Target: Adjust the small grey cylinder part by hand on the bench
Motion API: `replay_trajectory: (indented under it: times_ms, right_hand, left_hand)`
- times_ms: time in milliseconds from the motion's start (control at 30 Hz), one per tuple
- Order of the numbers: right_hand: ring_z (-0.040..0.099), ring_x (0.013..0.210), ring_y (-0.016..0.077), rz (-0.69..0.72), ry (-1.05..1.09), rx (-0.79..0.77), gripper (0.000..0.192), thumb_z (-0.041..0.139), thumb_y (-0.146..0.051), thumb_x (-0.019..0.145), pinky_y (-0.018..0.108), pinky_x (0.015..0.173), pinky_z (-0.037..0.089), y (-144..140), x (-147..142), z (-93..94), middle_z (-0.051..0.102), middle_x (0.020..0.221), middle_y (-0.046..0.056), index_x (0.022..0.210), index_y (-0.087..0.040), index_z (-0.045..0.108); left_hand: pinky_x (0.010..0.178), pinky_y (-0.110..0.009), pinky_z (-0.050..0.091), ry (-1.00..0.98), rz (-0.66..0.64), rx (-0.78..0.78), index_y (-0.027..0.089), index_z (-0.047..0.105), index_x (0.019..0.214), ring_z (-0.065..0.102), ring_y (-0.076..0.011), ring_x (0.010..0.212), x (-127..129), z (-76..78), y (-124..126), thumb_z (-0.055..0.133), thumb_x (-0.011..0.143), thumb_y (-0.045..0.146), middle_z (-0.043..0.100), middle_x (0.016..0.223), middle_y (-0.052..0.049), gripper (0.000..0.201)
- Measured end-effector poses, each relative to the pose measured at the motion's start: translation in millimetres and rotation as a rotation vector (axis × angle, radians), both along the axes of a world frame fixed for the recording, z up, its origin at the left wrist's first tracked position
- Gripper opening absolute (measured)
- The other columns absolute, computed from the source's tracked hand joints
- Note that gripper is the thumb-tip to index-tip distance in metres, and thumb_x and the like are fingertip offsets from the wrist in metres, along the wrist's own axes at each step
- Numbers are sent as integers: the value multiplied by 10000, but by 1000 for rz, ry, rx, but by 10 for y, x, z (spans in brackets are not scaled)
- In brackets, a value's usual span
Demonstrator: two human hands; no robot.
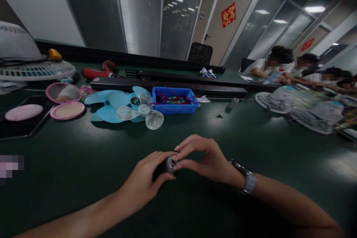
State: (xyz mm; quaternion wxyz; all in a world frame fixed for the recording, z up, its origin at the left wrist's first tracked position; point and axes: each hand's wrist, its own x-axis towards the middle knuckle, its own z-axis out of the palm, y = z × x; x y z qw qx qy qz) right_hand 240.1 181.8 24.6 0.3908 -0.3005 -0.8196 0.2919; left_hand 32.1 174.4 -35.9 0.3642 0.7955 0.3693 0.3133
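My left hand [147, 173] curls its thumb and fingers round a small grey metal cylinder [170, 163], held on or just above the green table. The cylinder's round end, with a dark opening, faces up towards me. My right hand [205, 156], a watch on its wrist, brings thumb and fingertips together at the right side of that end. Whether a small part sits between those fingertips is too small to tell. Beyond the hands stands a similar grey cylinder [233, 103]. A blue bin [177, 108] of wires and green boards lies farther back.
Blue and grey fan blades [122, 106] lie left of the bin. A red power drill [97, 72], pink-rimmed discs [67, 111] and a fan cage [55, 70] are at the left. More fan parts [281, 99] stand at the right, near several seated people.
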Motion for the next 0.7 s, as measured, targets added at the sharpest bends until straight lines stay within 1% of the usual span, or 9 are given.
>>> replay_trajectory:
  times_ms: [167, 267, 400, 533, 600, 700]
  right_hand:
    - [703, 897, 171, 5, -39, -29, 113, 769, -263, 784, 313, 811, 537, 38, -72, -72, 758, 889, 14, 885, -236, 723]
    - [701, 912, 178, -6, -43, -65, 134, 774, -264, 779, 322, 829, 534, 43, -78, -98, 758, 889, 14, 900, -240, 723]
    - [697, 923, 179, -1, -39, -61, 183, 794, -242, 754, 320, 821, 537, 52, -85, -104, 755, 896, 18, 922, -234, 722]
    - [669, 1017, 197, -11, -15, -45, 302, 823, -228, 713, 354, 877, 534, 43, -52, -88, 748, 1008, 33, 993, -247, 713]
    - [668, 1025, 193, -9, 3, -51, 247, 795, -212, 748, 358, 892, 531, 33, -36, -81, 752, 992, 30, 980, -248, 717]
    - [685, 969, 178, -9, 3, -62, 133, 760, -187, 787, 337, 876, 531, 22, -36, -85, 757, 912, 27, 910, -227, 732]
  left_hand:
    - [755, -316, 510, -14, -9, 12, 200, 621, 1056, 629, -203, 851, 0, -12, -9, 663, 831, 163, 669, 937, -40, 232]
    - [754, -310, 502, -27, -14, 12, 198, 622, 1043, 622, -199, 852, 1, -18, -9, 661, 833, 150, 660, 930, -34, 219]
    - [748, -305, 501, -24, -21, 12, 196, 626, 1016, 620, -195, 844, 3, -26, -4, 649, 837, 142, 656, 914, -27, 188]
    - [798, -334, 507, -33, -5, 17, 210, 611, 1113, 629, -212, 904, 1, -43, 2, 661, 833, 154, 667, 989, -43, 290]
    - [821, -343, 506, -37, -10, 9, 213, 604, 1133, 629, -214, 925, -2, -40, -1, 664, 833, 153, 670, 1009, -47, 312]
    - [812, -337, 505, -31, -18, 1, 209, 607, 1118, 626, -211, 921, -7, -20, -9, 664, 832, 139, 670, 1006, -45, 300]
